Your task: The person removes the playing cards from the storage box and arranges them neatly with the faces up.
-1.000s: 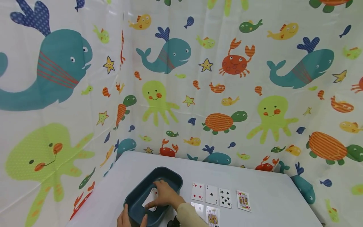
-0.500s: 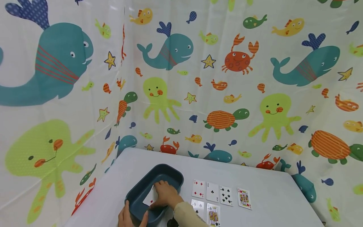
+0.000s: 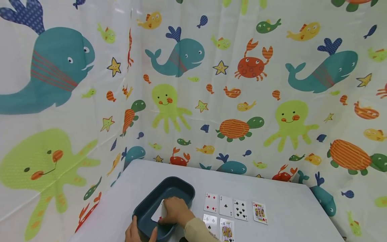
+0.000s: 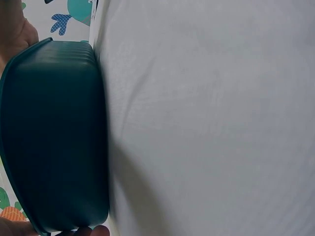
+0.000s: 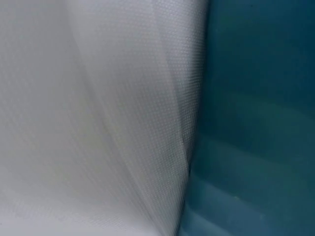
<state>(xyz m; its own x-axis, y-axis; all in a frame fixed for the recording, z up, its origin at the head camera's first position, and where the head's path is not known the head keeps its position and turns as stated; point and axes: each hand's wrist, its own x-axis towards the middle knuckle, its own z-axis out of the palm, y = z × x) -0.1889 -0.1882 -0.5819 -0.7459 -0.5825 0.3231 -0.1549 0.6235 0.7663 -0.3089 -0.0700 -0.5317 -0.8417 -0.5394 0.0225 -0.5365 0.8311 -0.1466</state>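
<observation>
A deep blue-green plastic tub (image 3: 145,208) stands on the white table, its long side at a slant. My left hand (image 3: 132,233) grips the tub's near left end, thumb over the rim and fingers outside; the left wrist view shows fingertips (image 4: 93,231) against the outer wall. Reaching down into the tub, my right hand (image 3: 176,211) holds a white playing card (image 3: 157,215) between thumb and curled fingers. Most of the card's face is hidden by this hand. In the right wrist view only the tub's outer wall (image 5: 256,123) and the white cloth show.
Right of the tub, face-up playing cards lie in two rows: a diamonds card (image 3: 210,202), a clubs card (image 3: 226,206), a spades card (image 3: 240,210), a king of hearts (image 3: 260,212) set apart, and two nearer spades. A sea-animal curtain (image 3: 187,101) hangs behind.
The right fingers have drawn in from a wide spread to a tighter curl over the card. My left hand and the tub have stayed put; the head view has shifted slightly.
</observation>
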